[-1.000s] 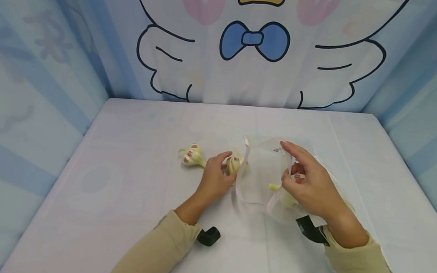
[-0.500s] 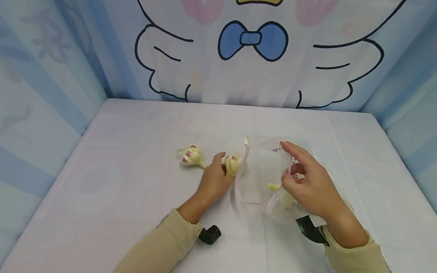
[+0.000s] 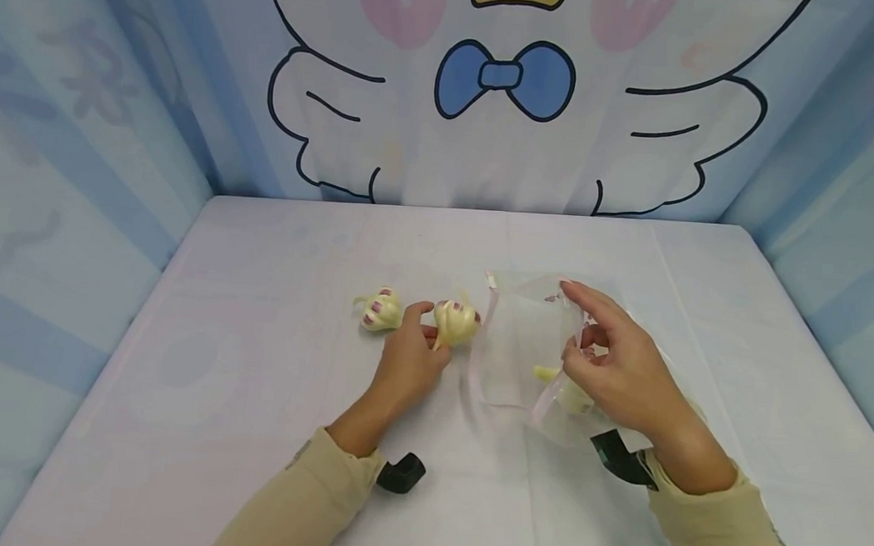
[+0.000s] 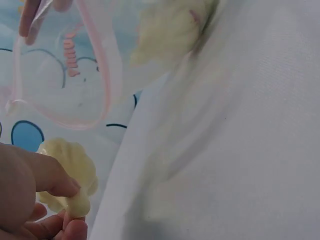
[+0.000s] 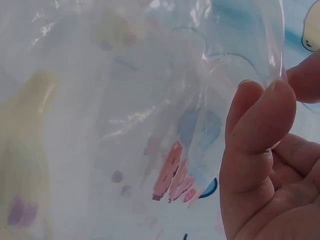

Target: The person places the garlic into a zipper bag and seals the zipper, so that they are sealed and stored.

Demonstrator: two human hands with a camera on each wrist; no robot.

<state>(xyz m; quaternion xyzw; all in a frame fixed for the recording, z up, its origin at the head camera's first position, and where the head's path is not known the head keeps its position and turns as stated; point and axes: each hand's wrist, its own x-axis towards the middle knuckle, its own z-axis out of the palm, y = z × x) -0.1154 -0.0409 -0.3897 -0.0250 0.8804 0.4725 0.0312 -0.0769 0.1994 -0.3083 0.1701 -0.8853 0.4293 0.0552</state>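
My left hand [image 3: 411, 359] pinches a pale yellow garlic bulb [image 3: 458, 323] with purple marks by its stem, just left of a clear plastic bag [image 3: 518, 345]. In the left wrist view, the thumb presses on the stem of this bulb [image 4: 75, 165], below the bag's pink-edged mouth [image 4: 105, 87]. The right hand [image 3: 622, 372] pinches the bag's rim between thumb and fingers, and the mouth gapes to the left. Inside lies another garlic bulb [image 3: 574, 398], blurred through the plastic; the right wrist view shows its stem [image 5: 42, 92] close up.
One more garlic bulb [image 3: 382, 310] lies on the white tabletop [image 3: 249, 395], beyond and left of the left hand. A cartoon-printed curtain [image 3: 414, 155] stands along the table's back edge. Each wrist has a black camera mount, such as the left one [image 3: 402, 474].
The left hand has taken hold of the garlic bulb beside the bag's mouth and drawn it slightly left, turning it stem toward the palm. The right hand and bag stay put.
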